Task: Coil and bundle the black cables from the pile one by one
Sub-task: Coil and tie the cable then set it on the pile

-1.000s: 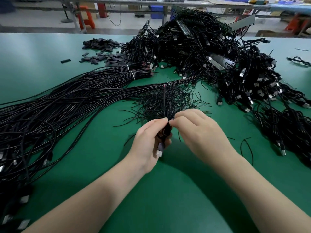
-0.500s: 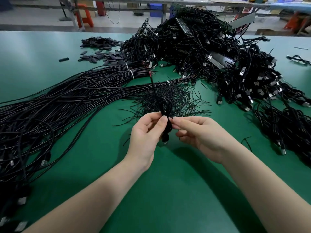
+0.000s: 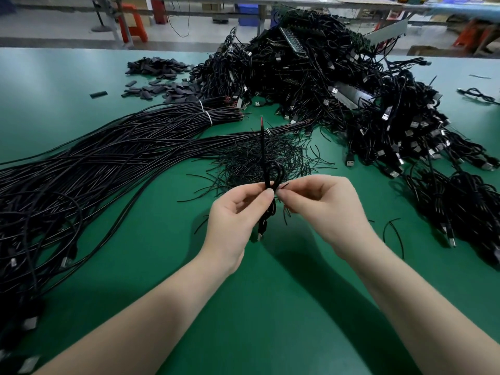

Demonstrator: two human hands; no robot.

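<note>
Coiled cable: a small black bundle [image 3: 272,185] is held upright above the green table [image 3: 270,307], between both hands, in front of the loose wire scraps. A loop shows above the fingers, one free end rises straight up to a red tip, and the USB plug hangs below the left palm.
Left hand: the left hand [image 3: 232,220] pinches the bundle's middle between thumb and curled fingers.
Right hand: the right hand [image 3: 324,209] has its fingertips curled in, pinching at the bundle's right side; a thin tie may be there, but that is too small to tell.
Wire scraps: a tangle of short thin black strands [image 3: 259,158] lies on the table just behind the hands.
Uncoiled cables: long tied sheaves [image 3: 108,158] stretch to the left.
Pile: a big heap of black USB cables [image 3: 338,90] fills the back and right.
Small black pieces: a scatter [image 3: 162,79] lies at back left.
</note>
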